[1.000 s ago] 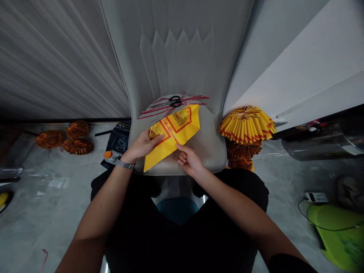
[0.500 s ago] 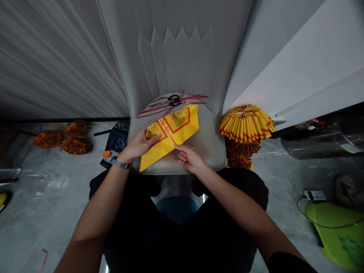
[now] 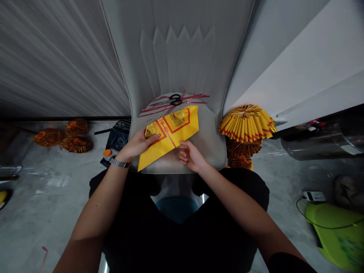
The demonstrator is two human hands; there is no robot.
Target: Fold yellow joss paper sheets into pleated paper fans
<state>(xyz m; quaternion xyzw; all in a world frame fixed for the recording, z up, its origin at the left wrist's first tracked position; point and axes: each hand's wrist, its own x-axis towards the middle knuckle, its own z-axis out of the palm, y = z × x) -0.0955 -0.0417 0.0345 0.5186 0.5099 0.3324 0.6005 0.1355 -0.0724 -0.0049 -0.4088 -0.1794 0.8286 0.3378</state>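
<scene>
1. Through the head camera I look down on a person's two bare hands over a grey padded chair (image 3: 212, 146).
2. A folded yellow paper (image 3: 179, 131), printed with red lines and gold foil patches, lies diagonally over the seat, one long point aimed toward the person.
3. The left grip (image 3: 136, 146) is clenched on the paper's left end, its thumb across the top, beside a gold foil patch (image 3: 150, 131).
4. The right grip (image 3: 190, 156) is curled at the paper's lower edge. I cannot tell whether it pinches the paper or only touches it.
5. I judge the paper light, thin and soft, quick to crease. I would take it by the folded edges.
6. Scissors with black handles (image 3: 174, 99) and red strips (image 3: 159, 109) lie on the seat just past the paper, clear of the hands.
7. A yellow paper fan (image 3: 247, 124) sits right of the chair. Round gold-and-orange paper fans (image 3: 77, 144) lie on the concrete floor (image 3: 42, 182) to the left.
</scene>
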